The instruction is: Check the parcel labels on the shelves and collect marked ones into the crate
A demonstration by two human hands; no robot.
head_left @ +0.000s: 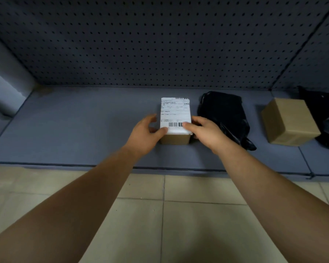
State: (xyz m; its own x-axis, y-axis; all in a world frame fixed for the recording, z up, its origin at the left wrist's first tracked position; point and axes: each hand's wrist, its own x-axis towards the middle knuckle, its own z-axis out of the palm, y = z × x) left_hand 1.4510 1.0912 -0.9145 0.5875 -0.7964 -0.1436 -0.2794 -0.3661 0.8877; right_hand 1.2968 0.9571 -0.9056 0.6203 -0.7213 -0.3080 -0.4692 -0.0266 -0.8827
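A small cardboard parcel [176, 114] with a white shipping label and barcode on top stands on the low grey shelf [74, 126]. My left hand [144, 133] grips its left side, thumb on the near top edge. My right hand [207, 132] grips its right side, thumb lying over the label near the barcode. The parcel rests on the shelf between both hands. No crate is in view.
A black plastic mailer bag [224, 114] lies just right of the parcel. Further right stand a plain brown box [290, 121] and another black bag [325, 118]. A pegboard back wall [160, 44] rises behind. Beige floor tiles [160, 215] lie below the shelf edge.
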